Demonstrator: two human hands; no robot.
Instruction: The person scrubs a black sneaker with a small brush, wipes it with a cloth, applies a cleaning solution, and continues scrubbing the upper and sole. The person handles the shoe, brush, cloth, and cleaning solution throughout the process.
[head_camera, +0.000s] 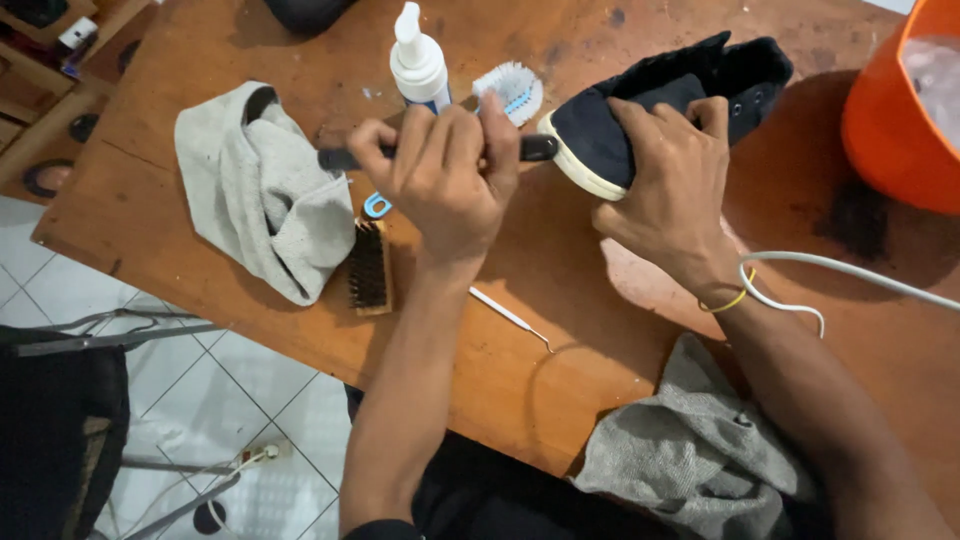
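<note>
White pump bottle stands behind left hand; that hand clenches black tool handle; right hand grasps dark shoe.

A single head-worn camera looks steeply down from above the person's shoulders, close over a wooden table. The forearms enter from six o'clock and reach toward twelve. The table fills most of the frame, its near edge running from nine o'clock down to five, with tiled floor showing at seven o'clock.
</note>
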